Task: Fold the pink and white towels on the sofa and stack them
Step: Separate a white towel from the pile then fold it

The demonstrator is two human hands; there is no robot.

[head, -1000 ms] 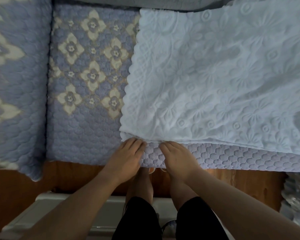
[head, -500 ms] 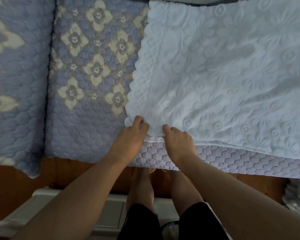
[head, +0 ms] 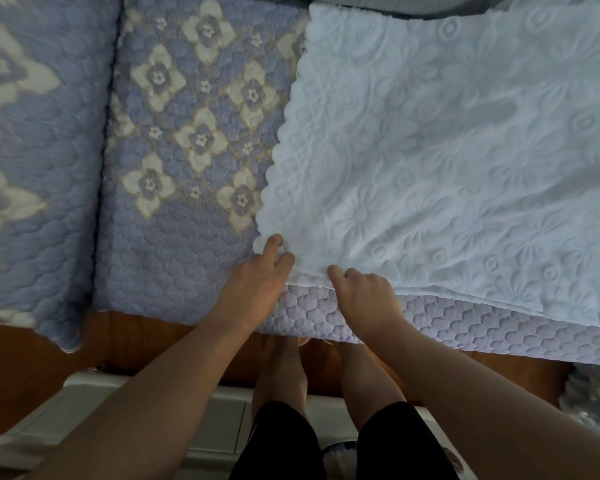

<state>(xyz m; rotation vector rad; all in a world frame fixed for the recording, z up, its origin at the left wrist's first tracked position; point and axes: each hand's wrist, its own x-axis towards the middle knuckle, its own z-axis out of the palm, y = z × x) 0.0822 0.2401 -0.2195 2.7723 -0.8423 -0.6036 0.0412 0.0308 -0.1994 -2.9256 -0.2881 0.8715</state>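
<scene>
— So, where's the white towel (head: 447, 161)?
— Spread on the sofa cover (head: 187, 133), toward 2 o'clock — left hand (head: 253, 289) and right hand (head: 364, 296) each pinch its near edge, 6 o'clock side.

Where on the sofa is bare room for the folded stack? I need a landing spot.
Bare quilted seat between the armrest cover and the white towel's scalloped edge. Crowded right: the towel covers it; both hands hold its near corner.

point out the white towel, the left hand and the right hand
white towel (head: 430, 168), head view, on its embossed middle
left hand (head: 257, 282), head view, on the back of the hand
right hand (head: 364, 292), head view, on the back of the hand
</scene>
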